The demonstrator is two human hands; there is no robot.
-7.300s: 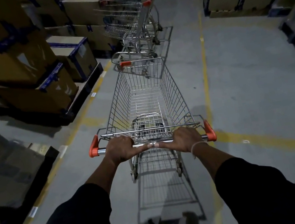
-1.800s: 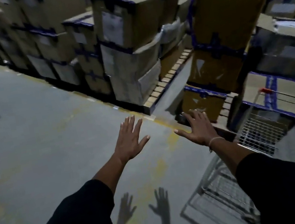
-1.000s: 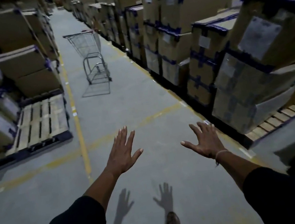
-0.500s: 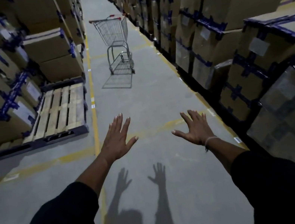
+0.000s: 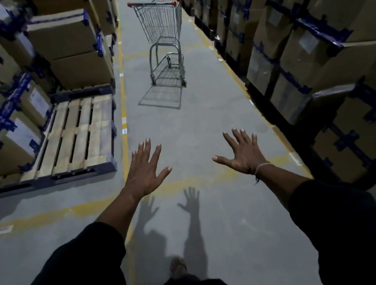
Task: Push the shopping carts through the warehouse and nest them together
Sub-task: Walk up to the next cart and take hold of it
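Down the aisle: shopping cart (image 5: 160, 25), basket empty | left hand (image 5: 145, 172) spread | right hand (image 5: 243, 154) spread

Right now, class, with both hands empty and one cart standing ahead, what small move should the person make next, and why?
Probably walk straight up the grey concrete aisle to the silver wire shopping cart with red handle caps. The left hand and right hand are open, fingers spread, holding nothing, and the cart stands apart from them, well beyond reach, between the taped cardboard box stacks.
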